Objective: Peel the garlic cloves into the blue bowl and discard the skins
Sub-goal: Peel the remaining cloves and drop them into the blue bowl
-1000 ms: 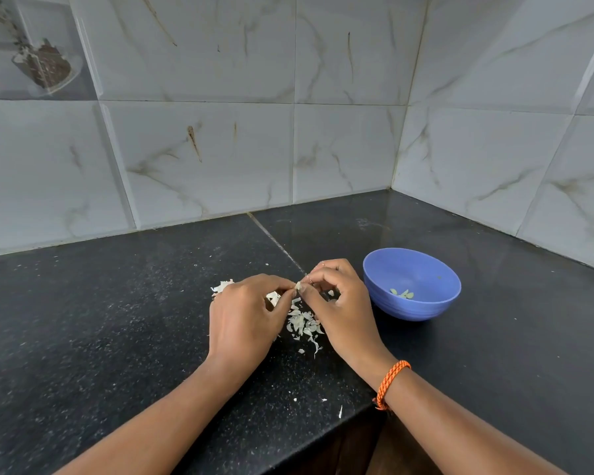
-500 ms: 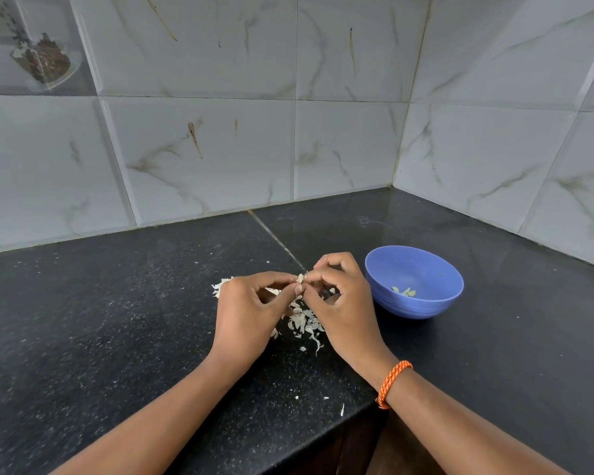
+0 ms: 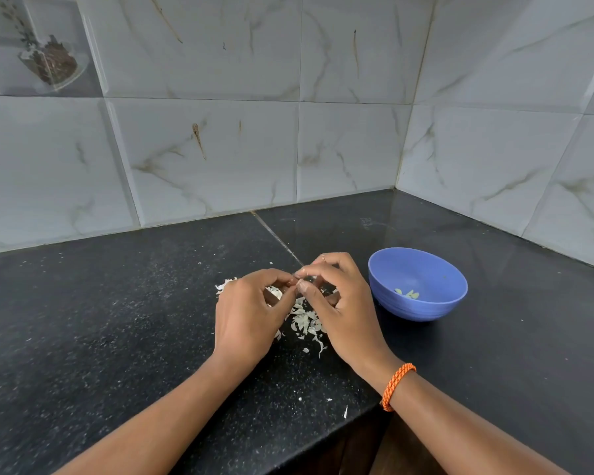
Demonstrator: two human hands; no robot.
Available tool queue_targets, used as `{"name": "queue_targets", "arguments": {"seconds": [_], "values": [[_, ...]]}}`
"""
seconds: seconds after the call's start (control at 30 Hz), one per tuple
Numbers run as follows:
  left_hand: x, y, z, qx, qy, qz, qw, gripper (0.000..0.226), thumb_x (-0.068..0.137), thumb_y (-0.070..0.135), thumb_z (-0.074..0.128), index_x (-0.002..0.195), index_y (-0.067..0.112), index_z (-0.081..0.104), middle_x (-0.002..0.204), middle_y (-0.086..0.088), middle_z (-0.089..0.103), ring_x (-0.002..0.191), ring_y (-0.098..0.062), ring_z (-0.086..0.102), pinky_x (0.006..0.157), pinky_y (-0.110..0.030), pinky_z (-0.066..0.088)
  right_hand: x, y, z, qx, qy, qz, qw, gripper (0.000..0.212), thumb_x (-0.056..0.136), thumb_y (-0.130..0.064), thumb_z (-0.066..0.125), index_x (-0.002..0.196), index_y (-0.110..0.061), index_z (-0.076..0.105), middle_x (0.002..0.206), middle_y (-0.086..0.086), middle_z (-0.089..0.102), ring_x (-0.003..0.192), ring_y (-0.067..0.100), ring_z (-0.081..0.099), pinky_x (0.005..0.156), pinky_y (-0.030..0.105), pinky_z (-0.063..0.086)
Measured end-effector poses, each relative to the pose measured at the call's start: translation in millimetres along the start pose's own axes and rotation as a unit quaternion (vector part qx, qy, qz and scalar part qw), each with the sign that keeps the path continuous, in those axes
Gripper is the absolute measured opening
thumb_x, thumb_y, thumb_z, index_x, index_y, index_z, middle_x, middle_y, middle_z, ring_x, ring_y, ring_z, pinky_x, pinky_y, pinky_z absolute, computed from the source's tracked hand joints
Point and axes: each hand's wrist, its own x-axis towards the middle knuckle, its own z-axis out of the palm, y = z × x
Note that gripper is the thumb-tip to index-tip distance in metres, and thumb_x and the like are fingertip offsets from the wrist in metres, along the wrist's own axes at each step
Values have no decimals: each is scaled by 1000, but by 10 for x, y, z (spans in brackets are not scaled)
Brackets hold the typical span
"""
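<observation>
The task looks partly done: a few peeled cloves lie in the blue bowl, and loose skins litter the counter, not yet discarded. Above that heap, the left hand and right hand pinch one small garlic clove between their fingertips, mid-peel

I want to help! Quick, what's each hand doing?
Left hand: pinching a garlic clove.
Right hand: pinching the same clove.

Speckled black stone counter, glossy marbled wall tiles, smooth blue plastic-looking bowl, papery skins.
</observation>
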Motion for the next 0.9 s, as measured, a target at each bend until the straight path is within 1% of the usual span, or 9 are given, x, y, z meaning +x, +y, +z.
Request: {"name": "queue_targets", "arguments": {"seconds": [0.1, 0.2, 0.27, 0.37, 0.43, 0.5, 0.63, 0.7, 0.9], "values": [[-4, 24, -8, 2, -6, 8, 1000, 2, 95, 37, 81, 94, 39, 81, 76, 27, 73, 60, -7, 70, 63, -42, 61, 14, 49, 13, -29, 19, -9, 999, 13, 97, -11, 77, 105, -21, 79, 114, -8, 56, 100, 12, 65, 68, 16, 51], [-8, 46, -2, -36, -20, -2, 999, 4, 98, 34, 80, 94, 35, 81, 76, 20, 76, 60, -10, 72, 62, -43, 61, 17, 73, 13, -31, 22, -11, 999, 7, 102, -15, 72, 104, -19, 77, 111, -8, 57, 105, 10, 62, 75, 13, 48], [-10, 68, -2, -65, -29, -13, 997, 6, 99, 29, 79, 94, 32, 80, 78, 15, 78, 60, -11, 74, 63, -43, 62, 18, 96, 20, -21, 22, -9, 1000, 7, 104, -17, 68, 103, -19, 75, 109, -8, 60, 106, 11, 63, 80, 15, 49], [-14, 74, -1, -81, -31, -17, 996, 7, 101, 29, 76, 95, 31, 79, 81, 11, 78, 60, -13, 75, 66, -46, 63, 10, 150, 36, 13, 6, 10, 1000, 9, 107, -20, 64, 107, -19, 73, 106, -10, 67, 95, 17, 70, 74, 23, 54], [-13, 60, 1, -81, -23, -19, 996, 8, 102, 31, 74, 95, 33, 78, 77, 7, 77, 58, -15, 74, 67, -48, 62, 1, 162, 32, 24, 5, 18, 1000, 13, 107, -16, 64, 113, -20, 74, 107, -11, 69, 91, 17, 72, 71, 22, 55], [-6, 50, -3, -87, -16, -24, 996, 9, 102, 31, 74, 94, 33, 77, 75, 4, 77, 56, -18, 73, 67, -48, 62, -10, 144, 25, 30, 3, 21, 999, 25, 102, -9, 68, 121, -24, 75, 111, -14, 71, 94, 16, 72, 71, 23, 56], [-9, 51, -5, -93, -23, -27, 995, 10, 102, 30, 74, 93, 32, 78, 74, 3, 76, 56, -19, 73, 66, -48, 61, -25, 135, 19, 0, 16, -2, 1000, 34, 96, -5, 76, 121, -27, 75, 113, -17, 71, 96, 14, 72, 71, 38, 60], [-10, 47, -1, -91, -28, -29, 995, 11, 102, 30, 74, 92, 32, 77, 74, 2, 76, 55, -19, 72, 65, -48, 61, -21, 129, 18, 0, 25, -11, 1000, 43, 95, -2, 76, 128, -30, 74, 111, -16, 71, 93, 16, 72, 69, 41, 59], [-14, 57, -4, -99, -28, -31, 994, 9, 102, 28, 75, 94, 31, 78, 81, 7, 78, 57, -18, 74, 65, -50, 62, -23, 109, 15, -33, 54, -31, 998, 48, 94, -9, 81, 135, -33, 71, 103, -19, 74, 86, 17, 68, 66, 34, 58]]}}
